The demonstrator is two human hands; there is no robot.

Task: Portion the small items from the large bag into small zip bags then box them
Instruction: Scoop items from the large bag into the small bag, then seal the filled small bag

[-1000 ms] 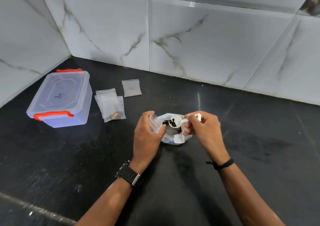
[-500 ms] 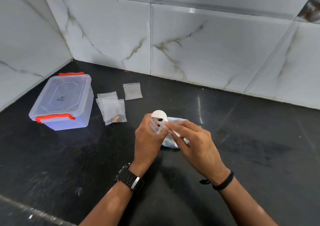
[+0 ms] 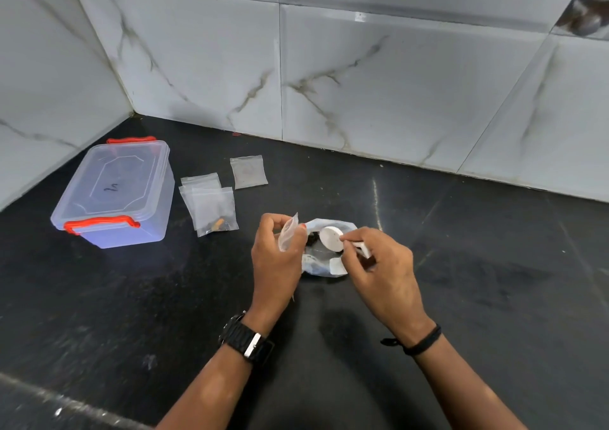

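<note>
Open black stone countertop [image 3: 494, 281] stretches wide to the right, nothing standing there. Leftward, a clear lidded plastic box with red latches [image 3: 115, 195] and a cluster of small clear zip bags [image 3: 211, 205] block the way, marble-tiled wall [image 3: 362, 83] closing the back.

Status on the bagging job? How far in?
Early. Done: one zip bag on the counter holds an item. In hand: left hand holds a small bag; right hand holds the scoop over the large bag. Left: other small bags look empty, box is closed.
</note>
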